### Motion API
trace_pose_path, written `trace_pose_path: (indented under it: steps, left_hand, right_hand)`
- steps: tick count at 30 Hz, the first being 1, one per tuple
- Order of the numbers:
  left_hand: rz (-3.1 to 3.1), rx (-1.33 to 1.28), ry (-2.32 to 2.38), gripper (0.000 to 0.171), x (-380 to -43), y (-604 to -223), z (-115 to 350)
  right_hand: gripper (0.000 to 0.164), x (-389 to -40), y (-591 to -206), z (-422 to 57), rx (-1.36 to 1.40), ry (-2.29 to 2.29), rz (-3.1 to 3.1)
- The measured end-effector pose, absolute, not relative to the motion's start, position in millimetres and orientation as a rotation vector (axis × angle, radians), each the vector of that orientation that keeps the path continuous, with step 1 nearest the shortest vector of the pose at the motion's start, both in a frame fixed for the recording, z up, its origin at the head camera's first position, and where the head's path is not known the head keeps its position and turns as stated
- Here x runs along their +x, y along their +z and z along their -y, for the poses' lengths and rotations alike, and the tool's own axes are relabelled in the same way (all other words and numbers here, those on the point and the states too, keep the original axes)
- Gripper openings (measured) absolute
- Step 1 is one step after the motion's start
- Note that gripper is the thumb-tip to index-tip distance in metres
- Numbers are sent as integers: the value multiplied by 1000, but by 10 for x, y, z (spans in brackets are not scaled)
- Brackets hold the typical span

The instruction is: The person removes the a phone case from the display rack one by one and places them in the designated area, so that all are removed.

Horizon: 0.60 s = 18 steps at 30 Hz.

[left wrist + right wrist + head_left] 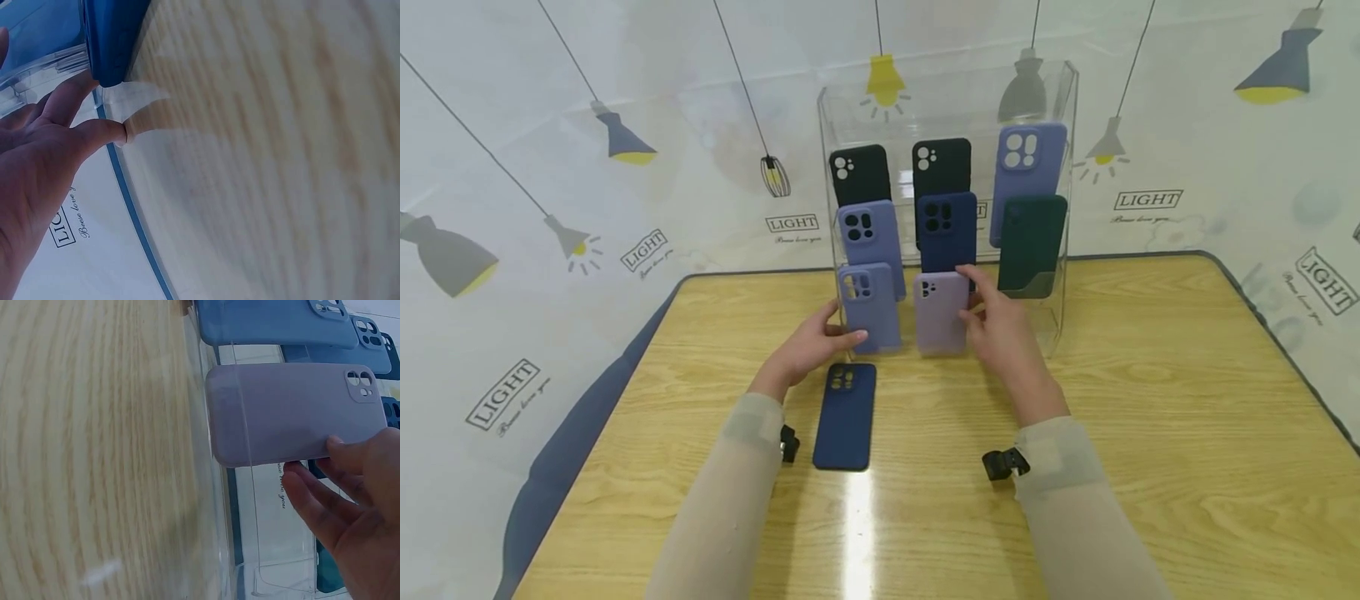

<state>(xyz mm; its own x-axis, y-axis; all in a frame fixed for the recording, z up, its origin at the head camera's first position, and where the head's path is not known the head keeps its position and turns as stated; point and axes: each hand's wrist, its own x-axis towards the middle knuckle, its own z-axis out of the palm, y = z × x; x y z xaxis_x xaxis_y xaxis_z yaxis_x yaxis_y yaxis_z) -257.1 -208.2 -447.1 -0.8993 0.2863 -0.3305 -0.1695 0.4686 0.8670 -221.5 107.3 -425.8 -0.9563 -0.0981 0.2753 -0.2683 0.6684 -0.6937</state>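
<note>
A light purple phone case (942, 315) stands in the lowest tier of a clear display stand (1054, 321). My right hand (1003, 329) pinches its right edge, the thumb (350, 453) on the face and other fingers behind the edge. My left hand (808, 346) grips the stand's lower left edge, thumb toward the front and fingers at the side. Beside that thumb is a periwinkle phone case (874, 312) in the bottom tier; its lower corner shows blue in the left wrist view. A navy phone case (844, 425) lies flat on the table, below the left hand.
Higher tiers hold two black cases (942, 167), another navy case (951, 237) and further periwinkle cases (1033, 171). A dark green case (1033, 242) leans at the right. The wooden table (1165, 400) meets a lamp-patterned backdrop (700, 167) behind the stand.
</note>
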Motion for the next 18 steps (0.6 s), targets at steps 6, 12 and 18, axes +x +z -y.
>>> trace_pose_path:
  steps: [6, 12, 18]
  left_hand:
    - [-2278, 92, 1445, 102, -2561, -4443, 2064]
    - [-2265, 104, 1475, 100, -2551, -4438, 2067]
    - [-2259, 98, 1478, 100, -2549, -4440, 2076]
  right_hand:
    - [59, -2186, -4226, -1090, 301, 1119, 2597]
    - [61, -2131, -4071, -1085, 320, 1109, 2504]
    - [67, -2052, -3919, -1060, 304, 1183, 2525]
